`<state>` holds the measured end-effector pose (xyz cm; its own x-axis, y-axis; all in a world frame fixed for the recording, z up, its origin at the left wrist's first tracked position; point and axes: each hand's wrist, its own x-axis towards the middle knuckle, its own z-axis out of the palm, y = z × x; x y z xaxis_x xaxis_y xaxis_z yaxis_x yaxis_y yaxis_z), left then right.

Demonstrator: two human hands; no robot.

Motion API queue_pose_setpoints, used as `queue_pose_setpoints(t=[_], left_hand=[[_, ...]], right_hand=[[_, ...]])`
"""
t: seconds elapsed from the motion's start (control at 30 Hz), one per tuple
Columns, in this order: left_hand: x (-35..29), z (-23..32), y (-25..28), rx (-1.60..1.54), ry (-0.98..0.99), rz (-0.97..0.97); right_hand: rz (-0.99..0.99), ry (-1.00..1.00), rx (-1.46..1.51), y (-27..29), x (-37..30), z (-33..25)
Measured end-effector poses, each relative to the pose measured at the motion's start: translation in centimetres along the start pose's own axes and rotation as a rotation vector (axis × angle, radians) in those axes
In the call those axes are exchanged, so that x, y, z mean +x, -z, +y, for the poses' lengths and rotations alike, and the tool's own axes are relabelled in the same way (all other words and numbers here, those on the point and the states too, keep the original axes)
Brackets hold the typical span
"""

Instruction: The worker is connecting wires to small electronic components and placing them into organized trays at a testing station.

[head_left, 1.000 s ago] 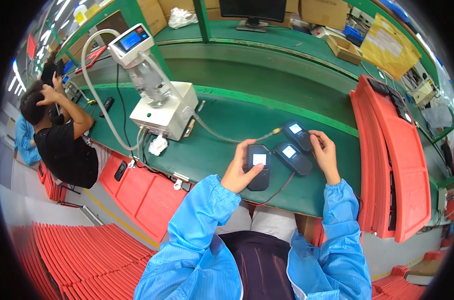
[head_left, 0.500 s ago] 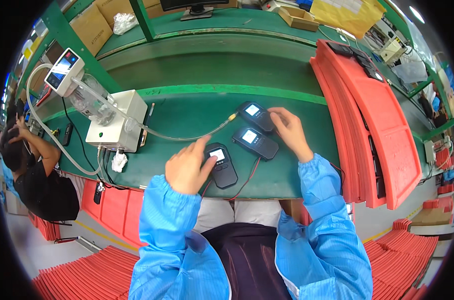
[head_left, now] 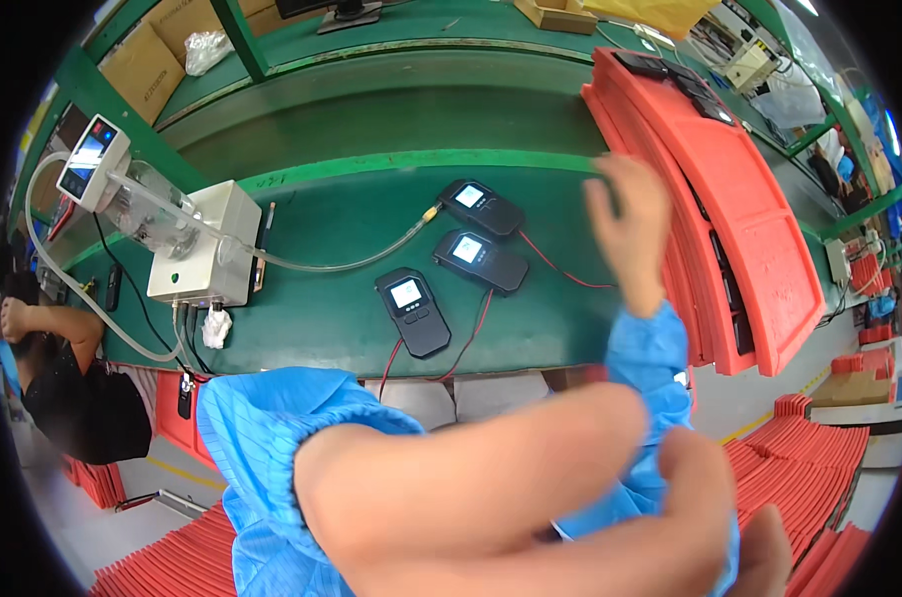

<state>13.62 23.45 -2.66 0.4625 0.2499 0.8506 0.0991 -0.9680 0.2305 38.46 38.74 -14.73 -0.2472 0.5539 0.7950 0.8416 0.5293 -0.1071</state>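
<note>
Stretched across the lower foreground, my left hand (head_left: 511, 488) is close up and blurred, its fingers apart with nothing visible in them. My right hand (head_left: 630, 219) is raised over the right side of the bench, beside the red trays, thumb and fingers apart and empty. Three black handheld meters with lit screens lie on the green bench: a near meter (head_left: 413, 310), a middle meter (head_left: 483, 261) and a far meter (head_left: 483, 207). A clear tube (head_left: 342, 266) joins the far meter through a yellow fitting (head_left: 430, 214). Red wires trail from the meters. Neither hand touches one.
At the left stands a white box (head_left: 212, 244) with a clear bottle (head_left: 153, 209) and a screen unit (head_left: 95, 159). Leaning red trays (head_left: 700, 209) hold black devices at the right. A co-worker (head_left: 73, 388) sits at far left. Red trays (head_left: 799, 478) are stacked below.
My left hand has left the near meter and swung right, close to the view. My right hand has lifted off the far meter toward the trays. The view has shifted slightly.
</note>
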Motion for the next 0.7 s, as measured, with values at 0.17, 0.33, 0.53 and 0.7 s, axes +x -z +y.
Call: queue_pose_setpoints(t=[0.17,0.33,0.53,0.7], left_hand=[[-1.4,-4.0,4.3,-0.079,0.034,0.128],[-3.0,-9.1,3.2,0.03,0.643,-0.002],[-11.9,-21.0,-0.2,0.241,1.007,-0.357],[-12.8,-23.2,-0.9,0.162,1.163,-0.347]], right_hand=[[0.059,-0.171,-0.675,9.2,0.3,5.4],[-0.223,-0.546,-0.528,11.7,0.1,7.8],[-0.393,-0.727,-0.376,10.0,1.8,6.1],[-0.402,-0.609,-0.555,8.1,3.1,2.0]])
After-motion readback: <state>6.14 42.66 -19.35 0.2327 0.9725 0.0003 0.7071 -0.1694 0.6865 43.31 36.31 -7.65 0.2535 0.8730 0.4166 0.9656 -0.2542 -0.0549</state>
